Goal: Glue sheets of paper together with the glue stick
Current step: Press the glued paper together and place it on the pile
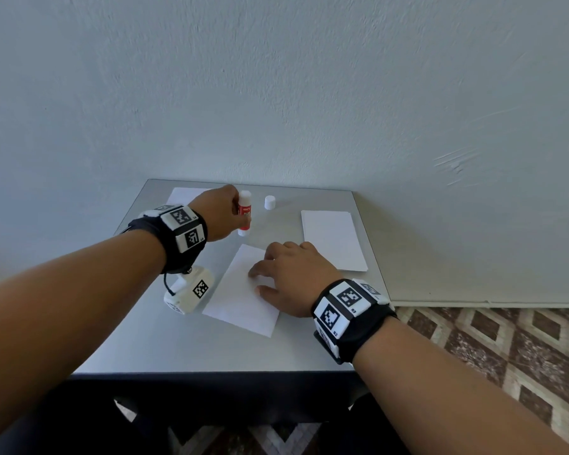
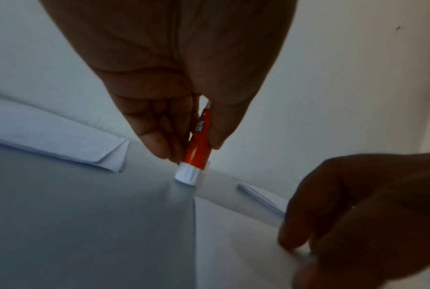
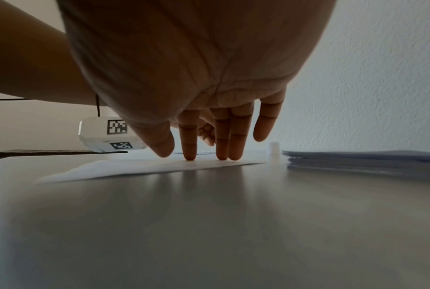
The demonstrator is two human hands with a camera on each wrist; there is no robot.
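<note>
My left hand (image 1: 222, 211) pinches a red-and-white glue stick (image 1: 244, 212) between thumb and fingers; it stands upright with its white base on the grey table (image 1: 211, 349), just beyond the far corner of a white sheet (image 1: 243, 307). In the left wrist view the glue stick (image 2: 199, 144) shows between the fingers (image 2: 156, 136). My right hand (image 1: 286, 277) presses that sheet (image 3: 139, 166) flat with straight fingertips (image 3: 190, 154). The stick's white cap (image 1: 269, 202) stands alone further back.
A stack of white paper (image 1: 334, 239) lies at the right of the table, and is seen as a stack (image 3: 364, 161) in the right wrist view. Another sheet (image 1: 184, 195) lies at the far left. A white tagged block (image 1: 191, 292) sits left of the pressed sheet. A pale wall rises behind the table.
</note>
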